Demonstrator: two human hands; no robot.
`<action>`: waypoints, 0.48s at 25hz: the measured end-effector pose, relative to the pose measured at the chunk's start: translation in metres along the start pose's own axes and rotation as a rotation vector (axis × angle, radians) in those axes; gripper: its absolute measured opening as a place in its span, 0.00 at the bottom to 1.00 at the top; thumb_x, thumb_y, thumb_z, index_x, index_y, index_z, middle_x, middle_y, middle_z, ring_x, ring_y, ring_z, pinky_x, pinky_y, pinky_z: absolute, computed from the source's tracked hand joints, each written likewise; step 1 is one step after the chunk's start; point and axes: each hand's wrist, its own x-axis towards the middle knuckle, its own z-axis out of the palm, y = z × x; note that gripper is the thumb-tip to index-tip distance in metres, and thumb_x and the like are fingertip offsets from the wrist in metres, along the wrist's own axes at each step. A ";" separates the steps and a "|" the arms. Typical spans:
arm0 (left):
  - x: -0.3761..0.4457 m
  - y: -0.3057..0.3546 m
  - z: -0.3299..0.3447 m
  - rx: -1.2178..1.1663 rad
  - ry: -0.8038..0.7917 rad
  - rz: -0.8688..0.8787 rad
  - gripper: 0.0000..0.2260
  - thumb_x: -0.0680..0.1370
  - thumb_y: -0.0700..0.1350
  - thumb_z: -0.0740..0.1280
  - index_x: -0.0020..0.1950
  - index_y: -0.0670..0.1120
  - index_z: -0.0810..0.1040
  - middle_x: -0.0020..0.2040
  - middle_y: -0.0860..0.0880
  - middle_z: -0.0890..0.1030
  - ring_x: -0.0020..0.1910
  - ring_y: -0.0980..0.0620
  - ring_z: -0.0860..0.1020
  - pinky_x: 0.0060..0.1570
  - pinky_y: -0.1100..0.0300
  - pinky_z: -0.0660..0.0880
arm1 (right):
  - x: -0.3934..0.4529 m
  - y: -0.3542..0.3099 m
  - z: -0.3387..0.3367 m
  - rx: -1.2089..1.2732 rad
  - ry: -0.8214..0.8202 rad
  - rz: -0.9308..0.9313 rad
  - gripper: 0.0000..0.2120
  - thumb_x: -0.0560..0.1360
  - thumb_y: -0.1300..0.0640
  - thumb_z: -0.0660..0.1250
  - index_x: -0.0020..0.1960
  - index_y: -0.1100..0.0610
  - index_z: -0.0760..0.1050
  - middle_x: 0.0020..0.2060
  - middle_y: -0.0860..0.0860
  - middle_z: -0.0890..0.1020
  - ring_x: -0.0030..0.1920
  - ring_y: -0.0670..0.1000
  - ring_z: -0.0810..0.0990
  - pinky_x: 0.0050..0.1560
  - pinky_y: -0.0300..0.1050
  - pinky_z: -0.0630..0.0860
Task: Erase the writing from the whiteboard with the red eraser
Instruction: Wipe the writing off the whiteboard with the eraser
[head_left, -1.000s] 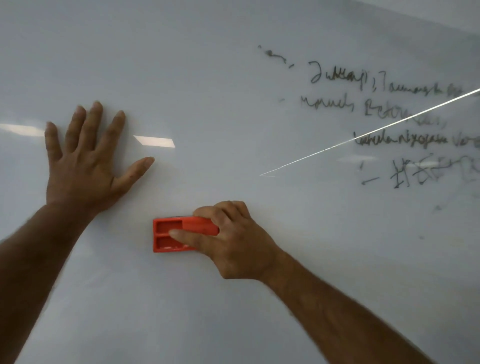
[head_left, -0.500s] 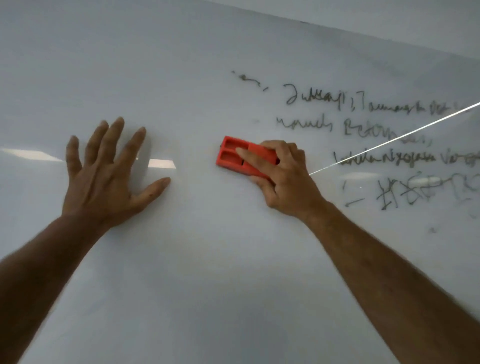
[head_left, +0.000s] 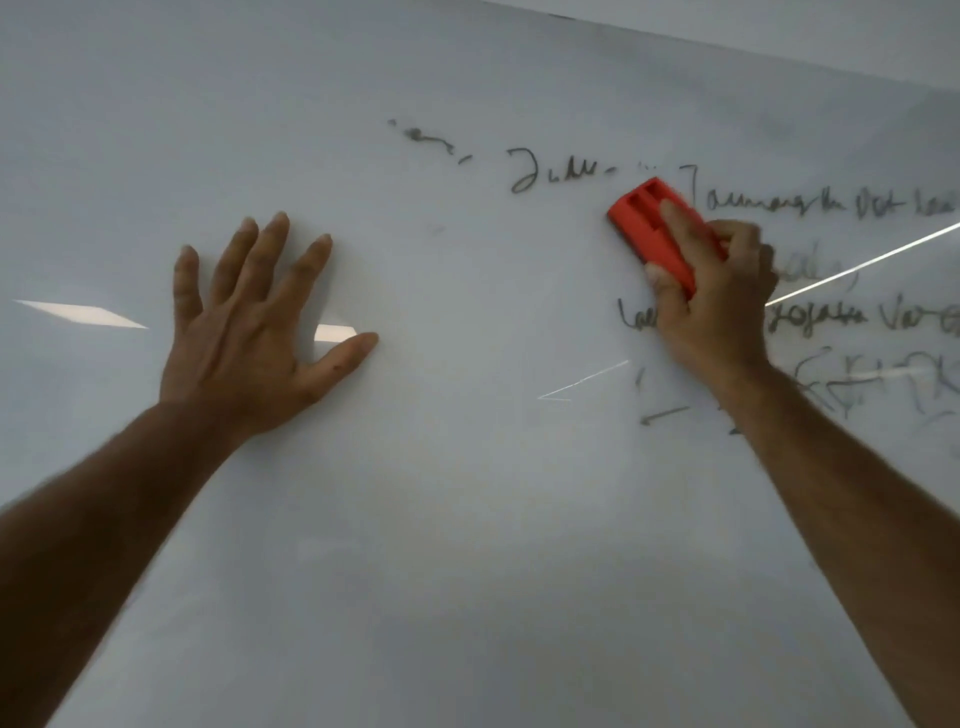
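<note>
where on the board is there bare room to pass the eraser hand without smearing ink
Bare whiteboard lies between the left hand and right hand, and all below both. Crowded: the writing right of the red eraser.

A single head-worn wide-angle camera faces the whiteboard (head_left: 467, 519) straight on from close range, at arm's length, tilted slightly so the board's top edge slants down to the right; both forearms reach in from the lower corners

Whiteboard (head_left: 467, 519): left hand (head_left: 244, 338) flat at left; eraser (head_left: 652, 231) under right hand (head_left: 711, 296), over writing (head_left: 810, 208) at right
</note>
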 end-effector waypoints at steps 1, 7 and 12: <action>0.000 0.001 0.000 0.001 0.000 -0.004 0.41 0.74 0.74 0.53 0.82 0.54 0.58 0.83 0.44 0.55 0.82 0.44 0.51 0.78 0.35 0.45 | -0.023 -0.005 -0.005 0.037 -0.025 -0.102 0.26 0.76 0.48 0.64 0.74 0.45 0.66 0.62 0.61 0.70 0.58 0.62 0.69 0.62 0.55 0.65; 0.008 0.020 0.002 -0.008 -0.010 -0.107 0.42 0.72 0.76 0.53 0.81 0.55 0.58 0.83 0.43 0.55 0.82 0.41 0.50 0.75 0.32 0.44 | -0.117 0.003 -0.038 0.091 -0.248 -0.522 0.22 0.78 0.50 0.65 0.71 0.46 0.70 0.61 0.57 0.74 0.58 0.59 0.74 0.60 0.58 0.68; 0.010 0.032 0.006 0.023 -0.019 -0.152 0.43 0.72 0.78 0.50 0.83 0.57 0.53 0.84 0.44 0.51 0.82 0.41 0.47 0.75 0.30 0.42 | -0.038 -0.010 -0.007 0.097 -0.106 -0.404 0.25 0.76 0.50 0.66 0.72 0.44 0.68 0.61 0.58 0.72 0.56 0.61 0.72 0.60 0.56 0.66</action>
